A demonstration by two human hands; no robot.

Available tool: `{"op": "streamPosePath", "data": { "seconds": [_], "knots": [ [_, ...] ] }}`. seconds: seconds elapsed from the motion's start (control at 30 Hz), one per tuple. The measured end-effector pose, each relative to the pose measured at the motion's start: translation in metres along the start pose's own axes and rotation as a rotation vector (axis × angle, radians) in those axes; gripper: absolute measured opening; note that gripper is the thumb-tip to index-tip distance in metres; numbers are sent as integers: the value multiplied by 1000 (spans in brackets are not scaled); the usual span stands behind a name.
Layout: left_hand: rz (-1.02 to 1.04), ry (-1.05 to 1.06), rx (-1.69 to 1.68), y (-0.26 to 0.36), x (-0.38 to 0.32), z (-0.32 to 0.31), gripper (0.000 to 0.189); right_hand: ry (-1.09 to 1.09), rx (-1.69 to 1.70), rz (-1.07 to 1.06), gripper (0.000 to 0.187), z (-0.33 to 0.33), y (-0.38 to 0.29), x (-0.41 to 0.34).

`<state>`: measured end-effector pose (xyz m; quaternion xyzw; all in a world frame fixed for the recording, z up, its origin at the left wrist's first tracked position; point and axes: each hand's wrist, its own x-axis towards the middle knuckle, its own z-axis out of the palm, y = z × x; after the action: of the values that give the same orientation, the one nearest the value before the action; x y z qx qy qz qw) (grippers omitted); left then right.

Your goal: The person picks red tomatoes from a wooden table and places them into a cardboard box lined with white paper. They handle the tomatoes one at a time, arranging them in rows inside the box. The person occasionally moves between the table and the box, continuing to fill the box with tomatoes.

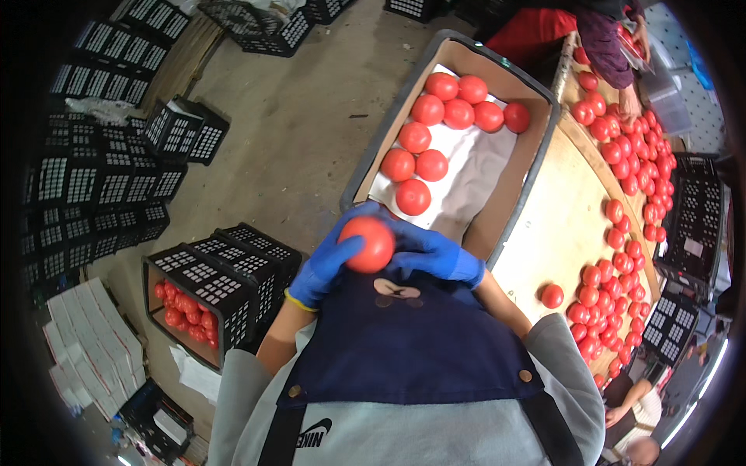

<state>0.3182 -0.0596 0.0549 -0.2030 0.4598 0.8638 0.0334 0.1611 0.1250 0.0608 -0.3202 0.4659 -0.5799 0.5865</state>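
Both of my hands wear blue gloves and are in front of my dark blue apron. My left hand (pixel 329 256) grips a red tomato (pixel 368 244), its thumb across the fruit's side. Just right of that tomato, my right hand (pixel 434 253) has its fingers bent towards it; whether they touch it or hold something else I cannot tell. Beyond the hands stands a black plastic crate (pixel 527 192) lined with brown cardboard and white paper. Several tomatoes (pixel 428 110) lie in it, grouped at the far end and along the left side.
A wooden sorting table (pixel 542 233) at the right bears many loose tomatoes (pixel 612 285). A co-worker's hand (pixel 629 105) reaches among tomatoes at its far end; another person (pixel 632 408) is at lower right. Left stand a tomato-filled crate (pixel 221 274), stacked black crates (pixel 99 186) and white boxes (pixel 96 343).
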Motion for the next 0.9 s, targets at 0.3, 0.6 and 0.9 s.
{"op": "streamPosePath", "data": {
  "seconds": [0.3,0.6,0.9],
  "knots": [
    [-353,-68,-488,7,25,14,28,692,-988,102,44,-102,79,65],
    [-375,-40,-394,-1,54,20,24,623,-1230,14,47,-94,111,122],
    [-339,-21,-100,3,78,25,29,263,1329,-121,57,-82,51,26]
  ]
}}
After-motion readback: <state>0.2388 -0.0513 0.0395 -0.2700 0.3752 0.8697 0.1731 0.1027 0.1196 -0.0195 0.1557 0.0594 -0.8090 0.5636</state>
